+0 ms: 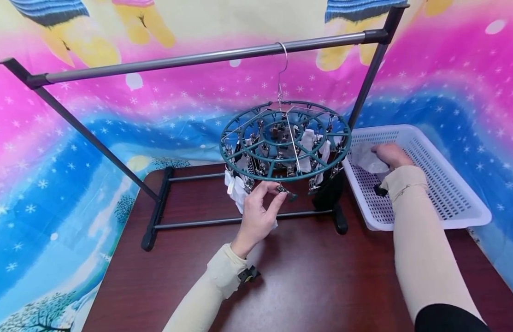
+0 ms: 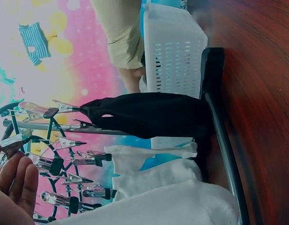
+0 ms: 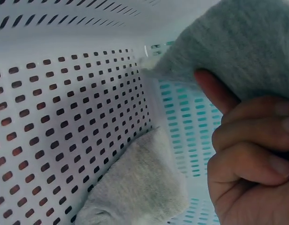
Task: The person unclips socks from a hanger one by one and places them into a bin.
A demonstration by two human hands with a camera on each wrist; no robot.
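Note:
A round green clip hanger (image 1: 277,178) hangs by its metal hook from the rack's top bar. At its near rim my left hand (image 1: 258,212) pinches a metal clip (image 1: 283,189) between thumb and fingers. White socks (image 2: 158,173) and a black garment (image 2: 149,115), perhaps a sock, hang from other clips. Over to the right, my right hand (image 1: 392,156) is inside the white basket (image 1: 451,166), holding a light grey sock (image 3: 243,47) with curled fingers. A second grey sock (image 3: 135,183) lies in the basket below that hand.
The rack's dark frame (image 1: 86,131) stands on a red-brown table (image 1: 314,276), with a low bar (image 1: 198,223) near its front. The basket sits beside the rack's right foot (image 1: 340,223). A printed cloth (image 1: 44,184) surrounds the table at the back and sides.

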